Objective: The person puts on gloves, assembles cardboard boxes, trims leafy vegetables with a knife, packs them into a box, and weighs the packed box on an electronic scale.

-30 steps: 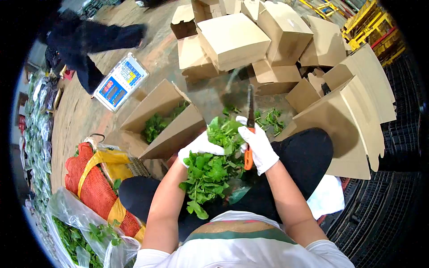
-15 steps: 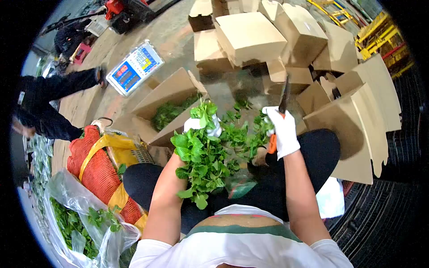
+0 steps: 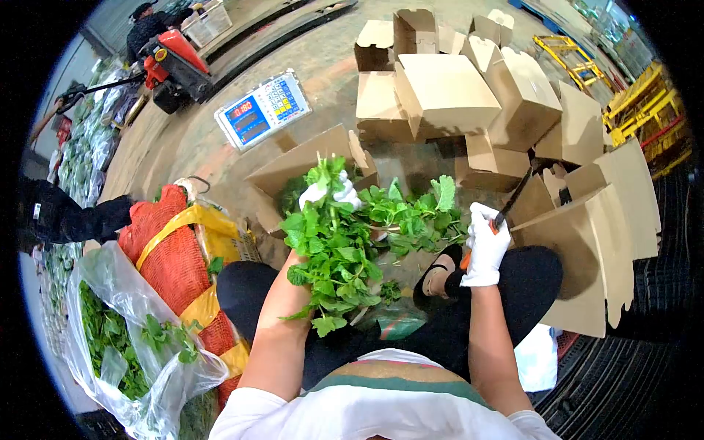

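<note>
My left hand (image 3: 347, 193), in a white glove, is closed around the stems of a leafy green mint-like bunch (image 3: 334, 257). Its leaves hang down over my forearm, and the cut stem ends point up. My right hand (image 3: 484, 248), also gloved in white, grips the orange handle of a knife (image 3: 519, 192), whose dark blade points up and away from me. Between my hands more leafy sprigs (image 3: 411, 213) spread out to the right; whether my left hand holds them too I cannot tell. Loose cuttings (image 3: 391, 292) lie on the floor below.
An open carton (image 3: 301, 158) with greens stands ahead, beneath a scale display (image 3: 264, 110). Several cartons (image 3: 455, 95) crowd the front and right. At left are a red mesh sack (image 3: 172, 242) and a plastic bag of greens (image 3: 103, 345). A person (image 3: 147, 29) stands near a pallet jack (image 3: 176, 62).
The view has turned left. My right hand with the knife has drawn away from the sprigs. The leg of a person at left has moved farther toward the edge of view.
</note>
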`<state>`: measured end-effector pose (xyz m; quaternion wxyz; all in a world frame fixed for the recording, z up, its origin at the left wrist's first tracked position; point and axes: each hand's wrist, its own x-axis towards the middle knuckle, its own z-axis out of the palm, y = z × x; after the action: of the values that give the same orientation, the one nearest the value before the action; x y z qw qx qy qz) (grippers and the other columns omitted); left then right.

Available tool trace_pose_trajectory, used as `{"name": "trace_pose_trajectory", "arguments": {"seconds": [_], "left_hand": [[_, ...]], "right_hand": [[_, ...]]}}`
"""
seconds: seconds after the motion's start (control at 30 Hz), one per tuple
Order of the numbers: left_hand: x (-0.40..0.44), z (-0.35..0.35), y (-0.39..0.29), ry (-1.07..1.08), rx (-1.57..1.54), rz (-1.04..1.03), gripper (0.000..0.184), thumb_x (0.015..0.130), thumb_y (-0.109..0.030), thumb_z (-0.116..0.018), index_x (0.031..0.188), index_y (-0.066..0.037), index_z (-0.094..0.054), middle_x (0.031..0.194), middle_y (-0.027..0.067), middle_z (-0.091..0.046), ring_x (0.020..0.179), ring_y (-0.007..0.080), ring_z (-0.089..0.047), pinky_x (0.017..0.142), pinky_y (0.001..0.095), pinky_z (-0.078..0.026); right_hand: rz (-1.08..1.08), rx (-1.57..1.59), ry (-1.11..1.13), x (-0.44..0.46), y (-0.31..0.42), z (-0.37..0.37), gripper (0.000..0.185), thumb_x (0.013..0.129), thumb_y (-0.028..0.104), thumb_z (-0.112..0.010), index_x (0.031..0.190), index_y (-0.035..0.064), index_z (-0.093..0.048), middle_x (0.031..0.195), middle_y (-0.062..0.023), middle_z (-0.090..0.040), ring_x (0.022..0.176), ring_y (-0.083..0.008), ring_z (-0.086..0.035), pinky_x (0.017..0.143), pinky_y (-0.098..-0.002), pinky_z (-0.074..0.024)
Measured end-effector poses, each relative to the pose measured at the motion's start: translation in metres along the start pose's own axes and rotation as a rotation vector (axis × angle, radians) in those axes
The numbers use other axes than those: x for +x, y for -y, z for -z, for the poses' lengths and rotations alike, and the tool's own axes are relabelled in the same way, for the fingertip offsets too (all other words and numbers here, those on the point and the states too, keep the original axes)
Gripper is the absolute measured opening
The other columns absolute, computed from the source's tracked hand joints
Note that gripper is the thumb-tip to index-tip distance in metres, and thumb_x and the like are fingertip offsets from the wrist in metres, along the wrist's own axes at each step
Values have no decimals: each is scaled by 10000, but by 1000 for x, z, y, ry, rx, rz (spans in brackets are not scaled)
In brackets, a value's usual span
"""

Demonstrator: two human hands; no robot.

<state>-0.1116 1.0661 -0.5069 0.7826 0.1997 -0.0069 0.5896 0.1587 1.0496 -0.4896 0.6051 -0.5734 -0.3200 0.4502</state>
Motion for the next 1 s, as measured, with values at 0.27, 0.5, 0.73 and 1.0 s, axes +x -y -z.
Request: {"name": "trace_pose_trajectory", "arguments": {"seconds": [0.27, 0.5, 0.73, 1.0], "left_hand": [[-4, 27, 16, -315, 254, 169, 494, 740, -225, -597, 1148, 6, -443, 941, 129, -558, 843, 242, -555, 770, 363, -459], [11, 6, 8, -167, 827, 270, 661, 644, -91, -715, 1223, -30, -400, 1122, 104, -523, 992, 220, -537, 845, 335, -452], [6, 8, 30, -232, 682, 325, 616, 649, -3, -687, 1203, -30, -420, 1083, 83, -544, 987, 176, -535, 858, 318, -439], [-1, -33, 39, -285, 641, 391, 541, 665, -71, -719, 1149, -17, -483, 1028, 42, -564, 922, 130, -539, 804, 281, -446]], "right_hand": [[308, -385, 646, -60, 40, -69, 250, 690, 238, -708, 837, 57, -618, 670, -75, -598, 564, -136, -559, 541, -254, -438], [478, -862, 561, -55, 29, -74, 161, 701, 129, -634, 798, 57, -527, 596, -138, -527, 569, -312, -551, 521, -342, -422], [509, -798, 449, -37, 17, -61, 66, 708, 61, -582, 749, 25, -544, 608, -108, -548, 513, -178, -527, 523, -262, -421], [300, -424, 309, -14, 26, -58, 61, 738, 21, -582, 709, 30, -529, 614, 29, -502, 536, -21, -408, 457, -178, -322]]}}
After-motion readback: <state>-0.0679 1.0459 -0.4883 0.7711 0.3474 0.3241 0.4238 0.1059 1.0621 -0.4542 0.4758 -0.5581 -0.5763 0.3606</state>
